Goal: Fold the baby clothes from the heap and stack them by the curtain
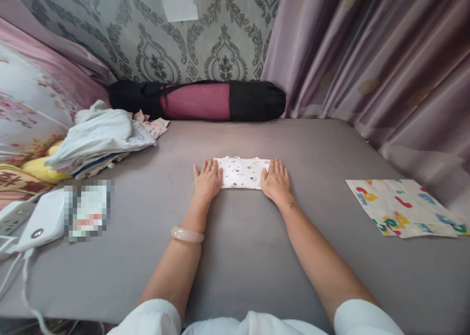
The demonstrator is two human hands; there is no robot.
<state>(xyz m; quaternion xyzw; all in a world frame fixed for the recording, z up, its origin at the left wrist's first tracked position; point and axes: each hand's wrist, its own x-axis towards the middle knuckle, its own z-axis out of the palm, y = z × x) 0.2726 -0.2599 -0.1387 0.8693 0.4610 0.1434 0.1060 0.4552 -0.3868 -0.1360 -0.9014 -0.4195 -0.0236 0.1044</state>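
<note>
Left hand [208, 179], right hand [276, 180]: flat, fingers outstretched, gripping nothing! Each touches one end of folded printed cloth [242, 173].

White cloth [243, 174] sprinkled with small brown and black motifs (the sheet [242, 256] is plain grey)

Grey-covered bed [242, 261] before me, small folded white printed cloth [241, 174] flat mid-bed, colourfully patterned cloth [407, 205] to the right, clothes heap [101, 129] at left, white device [49, 217] beside a blurred item [90, 212], long black-and-pink bag [198, 101] along the back.
</note>
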